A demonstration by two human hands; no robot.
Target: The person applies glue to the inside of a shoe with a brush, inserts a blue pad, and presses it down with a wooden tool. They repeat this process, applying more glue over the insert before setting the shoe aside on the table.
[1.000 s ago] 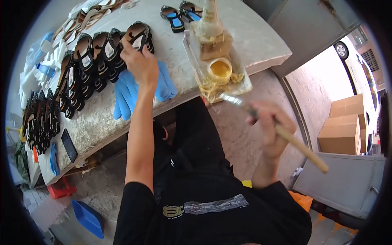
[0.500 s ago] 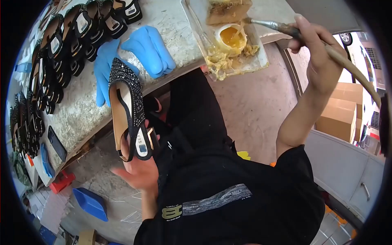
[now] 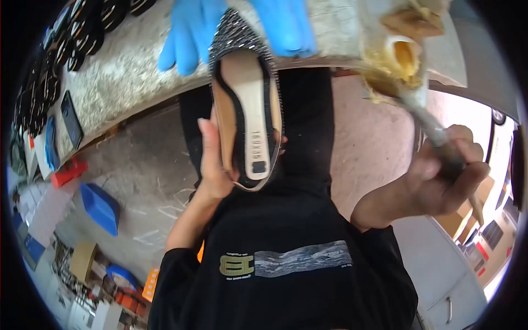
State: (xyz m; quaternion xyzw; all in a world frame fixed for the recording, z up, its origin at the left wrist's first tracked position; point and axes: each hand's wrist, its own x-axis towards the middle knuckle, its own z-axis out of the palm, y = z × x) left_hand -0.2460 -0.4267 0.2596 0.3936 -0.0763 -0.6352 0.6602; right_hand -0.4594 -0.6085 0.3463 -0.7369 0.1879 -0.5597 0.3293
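Note:
A black shoe (image 3: pixel 254 104) with a glittering pointed toe is held toe up, its pale insole facing the camera. My left hand (image 3: pixel 215 159) grips it at the heel end, fingers wrapped around the side and back. My right hand (image 3: pixel 448 173) is closed around the handle of a brush (image 3: pixel 421 113), blurred by motion. The brush's tip is by the near edge of a glue tray (image 3: pixel 369 52), which holds a white cup (image 3: pixel 404 55) of yellow glue. Blue gloves (image 3: pixel 190 41) lie on the table behind the shoe's toe.
Rows of dark shoes (image 3: pixel 82 38) stand at the back left of the worktable (image 3: pixel 124 91). A phone (image 3: pixel 71 118) lies near its edge. On the floor at left are a blue dustpan (image 3: pixel 100 209) and a red object (image 3: pixel 69 172). A grey cabinet (image 3: pixel 434 264) stands at right.
The view has swung right. My left hand has turned the shoe more upright, insole toward the camera. My right hand and the brush have come down and nearer, with the brush at the tray's near side.

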